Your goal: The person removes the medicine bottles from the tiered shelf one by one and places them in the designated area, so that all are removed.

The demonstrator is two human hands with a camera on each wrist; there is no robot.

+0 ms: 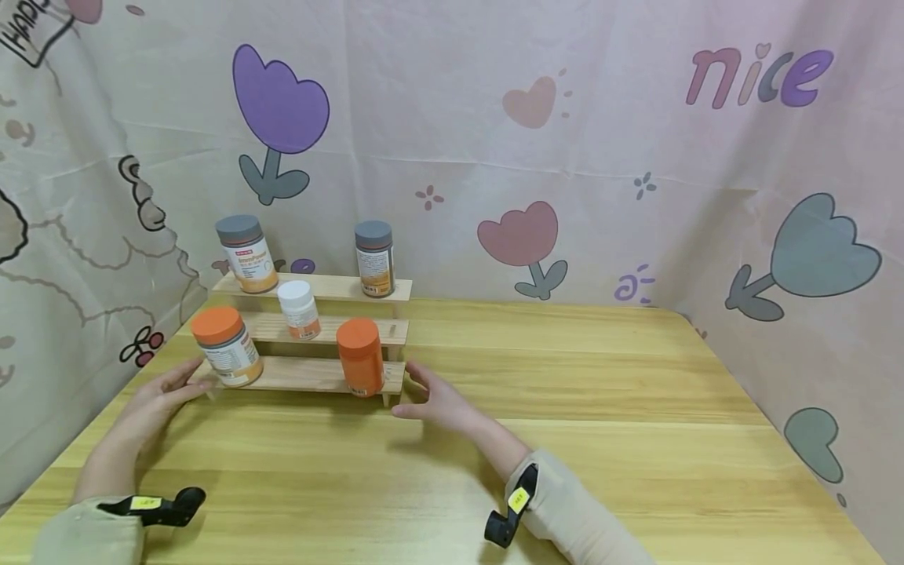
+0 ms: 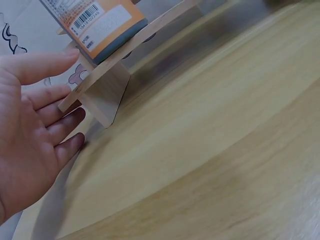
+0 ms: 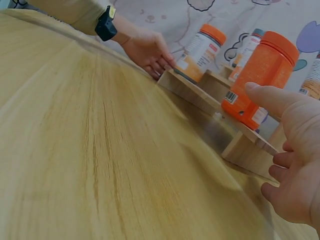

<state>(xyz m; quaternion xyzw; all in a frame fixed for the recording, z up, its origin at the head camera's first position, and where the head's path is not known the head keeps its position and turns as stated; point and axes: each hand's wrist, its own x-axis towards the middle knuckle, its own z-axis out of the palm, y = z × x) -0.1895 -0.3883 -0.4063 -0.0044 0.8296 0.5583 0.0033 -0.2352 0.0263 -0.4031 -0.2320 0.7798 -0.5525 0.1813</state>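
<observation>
A three-step wooden shelf (image 1: 304, 374) stands at the back left of the table, with several jars on its steps. At the left end of its lowest board is my left hand (image 1: 151, 404), thumb above board level and the other fingers loosely bent at the board's end. Close to that thumb stands an orange-lidded white-labelled jar (image 1: 229, 357). My right hand (image 1: 441, 400) is beside the shelf's right end, thumb apart from the fingers and nothing held. In the right wrist view its thumb overlaps the all-orange jar (image 3: 262, 75), which stands on the lowest step.
A small white bottle (image 1: 300, 310) stands on the middle step. On the top step are two grey-lidded jars, one left (image 1: 247, 255) and one right (image 1: 375, 259). A printed cloth (image 1: 438, 118) hangs behind the wooden table (image 1: 565, 439) and along its sides.
</observation>
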